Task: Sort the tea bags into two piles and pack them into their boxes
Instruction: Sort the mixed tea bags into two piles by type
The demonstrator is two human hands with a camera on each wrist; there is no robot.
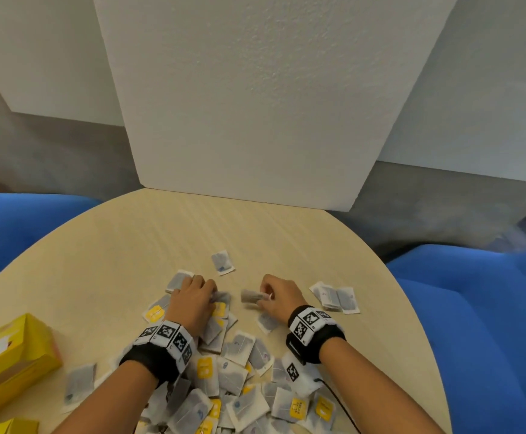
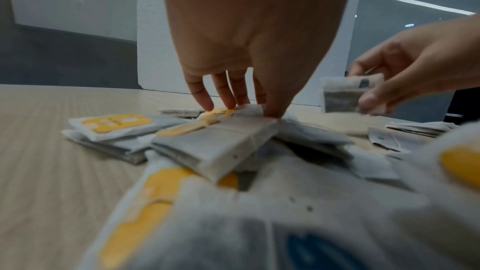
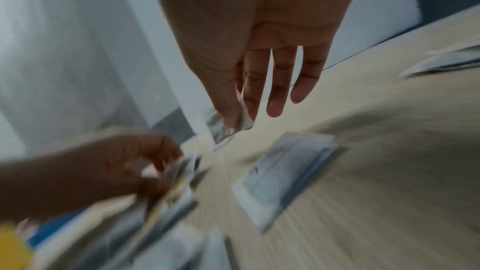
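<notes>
Head view: your left hand [image 1: 192, 303] is palm-down, fingers bent onto the far edge of the mixed tea bag pile [image 1: 233, 380], while your right hand [image 1: 279, 297] pinches one grey tea bag [image 1: 250, 296] above the table [image 1: 114, 245], between the pile and a small set of grey bags [image 1: 337, 297] to its right; yellow box [image 1: 8, 355] sits at your left. Left wrist view: fingertips [image 2: 207, 104] and thumb press on a yellow-tagged bag [image 2: 218, 113], though whether they grip it I can't tell. Right wrist view: blurred, thumb and forefinger clamp the bag [image 3: 226, 130], other fingers straight.
</notes>
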